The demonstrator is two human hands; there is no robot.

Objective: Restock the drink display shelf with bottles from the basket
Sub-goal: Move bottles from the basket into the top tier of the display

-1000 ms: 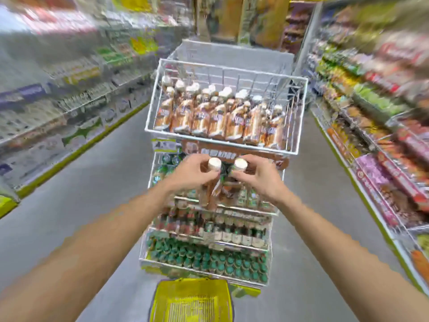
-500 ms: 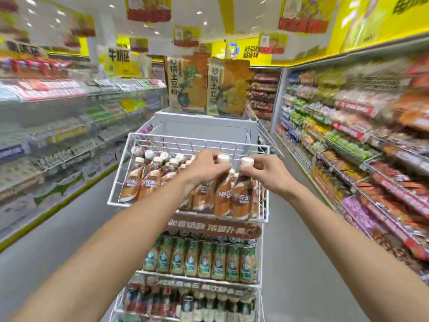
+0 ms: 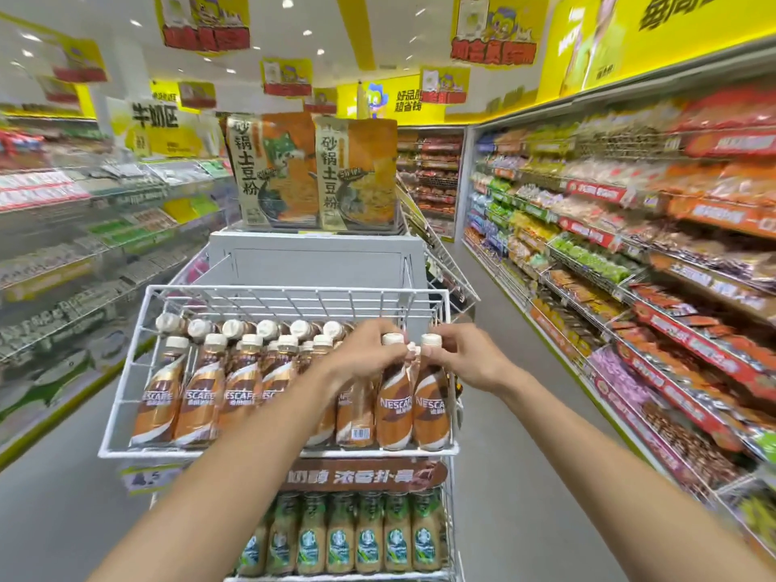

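The left hand (image 3: pixel 365 357) curls its fingers round the neck of a brown-and-tan plastic bottle with a cream cap, the inner coffee bottle (image 3: pixel 394 409). The right hand (image 3: pixel 468 361) pinches the neck of a like one, the end coffee bottle (image 3: pixel 432 407). The fingers of both hands come close together between the two caps.

Both bottles stand upright, touching each other, at the right end of the front row in the top white wire shelf tier (image 3: pixel 273 292). The end coffee bottle is just beside the tier's right wire wall, and both bases sit at the front rail. To their left the row of coffee bottles (image 3: pixel 201 405) fills the front as far as the left wall, with more caps behind it. Past those caps the back strip of the tier lies bare up to the rear rim. Grey aisle floor (image 3: pixel 63 518) runs open on either side of the rack.

Each wrap reads "NESCAFE" in white capitals. Under the tier a brown banner sign (image 3: pixel 378 476) carries white Chinese writing, partly hidden by the left forearm. Below it stand green-labelled bottles (image 3: pixel 365 535) with a round emblem. Behind the tier, on a grey box (image 3: pixel 315 262), two orange-and-cream packs (image 3: pixel 310 170) read "砂锅土豆粉".
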